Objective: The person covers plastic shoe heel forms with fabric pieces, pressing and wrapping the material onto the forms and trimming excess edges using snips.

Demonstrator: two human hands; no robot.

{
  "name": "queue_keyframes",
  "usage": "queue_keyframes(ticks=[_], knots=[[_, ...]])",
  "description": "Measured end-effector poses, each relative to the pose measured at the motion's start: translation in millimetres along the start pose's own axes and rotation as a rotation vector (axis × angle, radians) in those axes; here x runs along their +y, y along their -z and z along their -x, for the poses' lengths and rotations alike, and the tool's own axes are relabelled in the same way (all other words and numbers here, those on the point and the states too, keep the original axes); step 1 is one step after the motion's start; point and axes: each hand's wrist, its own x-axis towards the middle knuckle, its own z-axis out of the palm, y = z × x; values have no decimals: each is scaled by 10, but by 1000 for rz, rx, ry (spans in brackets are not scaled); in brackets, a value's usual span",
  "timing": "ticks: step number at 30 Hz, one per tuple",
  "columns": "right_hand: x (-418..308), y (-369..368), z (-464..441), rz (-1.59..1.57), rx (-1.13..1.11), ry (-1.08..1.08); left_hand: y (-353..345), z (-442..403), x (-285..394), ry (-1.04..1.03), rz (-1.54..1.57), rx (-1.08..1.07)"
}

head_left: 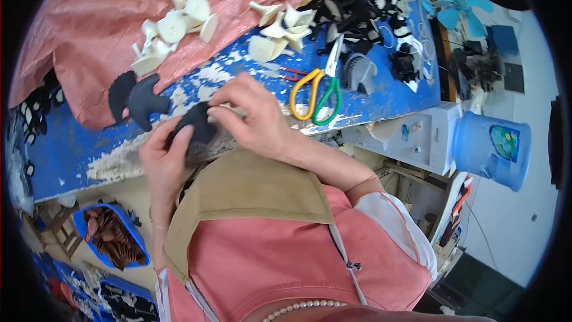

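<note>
My left hand (pixel 164 156) holds a black piece (pixel 201 122), thumb on the near side, fingers wrapped about the other; my right hand (pixel 256 113) has thumb and forefinger drawn narrow in a pinch on the piece's upper edge; whether they also nip something small there, I cannot tell. The piece is left of the scissors (pixel 328 73) and nearer my body, just above the front edge of the blue table (pixel 67 162).

As I judge it, this one piece is partway through being handled; its surface is mostly covered by my fingers, so what is finished on it does not show. Two dark pieces (pixel 147 102) lie well left of the scissors, side by side; I cannot tell whether they are done or waiting. Plenty seems left: cream pieces (pixel 173 27) lie in loose groups beyond and to the left of the scissors, many on a pink sheet (pixel 77 36); a black heap (pixel 351 3) mixed with pale bits spreads beyond the blades, done or undone I cannot say.

The scissors themselves lie untouched, yellow and green handles towards me; a grey piece (pixel 360 73) sits just right of them; farther right is a water bottle (pixel 491 150).
</note>
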Motion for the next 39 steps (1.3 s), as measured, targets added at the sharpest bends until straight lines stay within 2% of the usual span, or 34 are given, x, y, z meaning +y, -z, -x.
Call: queue_keyframes(ticks=[1,3,5,9,13,18,28,34,39], knots=[[-55,6,31,-89,-49,-139,-68,2,2,17,-21,19],[-136,-16,98,-280,-163,-420,-205,-10,29,-260,-174,-7],[-123,-74,116,-314,-153,-526,-273,-18,59,-381,-294,-16],[-81,-81,139,-363,-132,-563,-304,-17,17,-400,-332,-14],[-102,-31,118,-376,-151,-635,-350,-24,-42,-512,-363,6],[-27,-13,144,-518,-147,-697,-357,-40,-71,-503,-346,2],[-109,58,73,-596,-180,-802,-328,-18,-33,-432,-326,-30],[-39,30,115,-622,-185,-778,-320,-14,-26,-408,-326,-48],[-11,-5,140,-662,-148,-758,-287,9,46,-288,-246,-112]])
